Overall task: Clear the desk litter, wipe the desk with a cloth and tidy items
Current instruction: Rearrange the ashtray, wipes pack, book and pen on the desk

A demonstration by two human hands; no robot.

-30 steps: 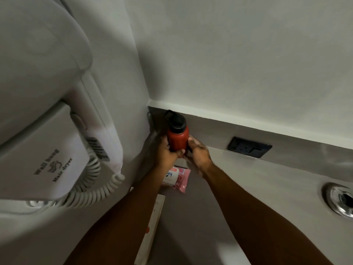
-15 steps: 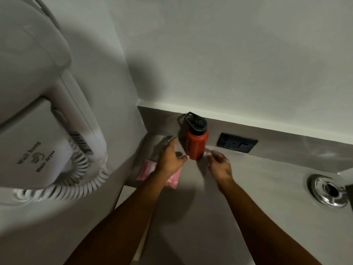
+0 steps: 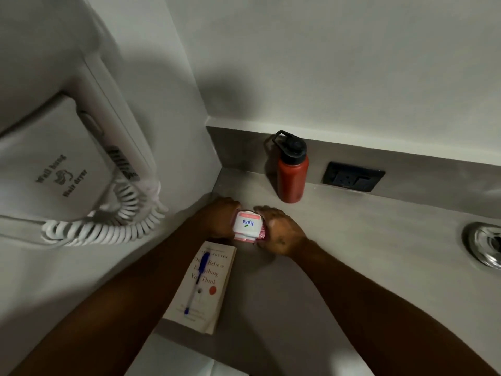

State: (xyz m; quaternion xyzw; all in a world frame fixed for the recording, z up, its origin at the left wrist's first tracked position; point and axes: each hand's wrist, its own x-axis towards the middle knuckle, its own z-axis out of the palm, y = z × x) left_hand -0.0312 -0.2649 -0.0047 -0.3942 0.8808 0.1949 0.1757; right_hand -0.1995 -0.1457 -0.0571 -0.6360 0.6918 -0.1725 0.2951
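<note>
Two hands (image 3: 222,218) (image 3: 282,234) grip wipes pack (image 3: 247,223); bottle (image 3: 292,175) near, apparently upright.

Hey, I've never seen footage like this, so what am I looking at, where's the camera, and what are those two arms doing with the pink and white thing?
There is no machine here. The one picture comes from a wide-angle camera worn on a person's head, looking down at their own bare arms over a grey desk. The left hand and right hand grip a pink and white pack labelled kara from both sides. Near the corner stands a red water bottle with a black lid, untouched. Closer to the person lies a paperback book with a blue pen on top. A white wall-hung hair dryer with a coiled cord is at left, and a black wall socket beside the bottle.
</note>
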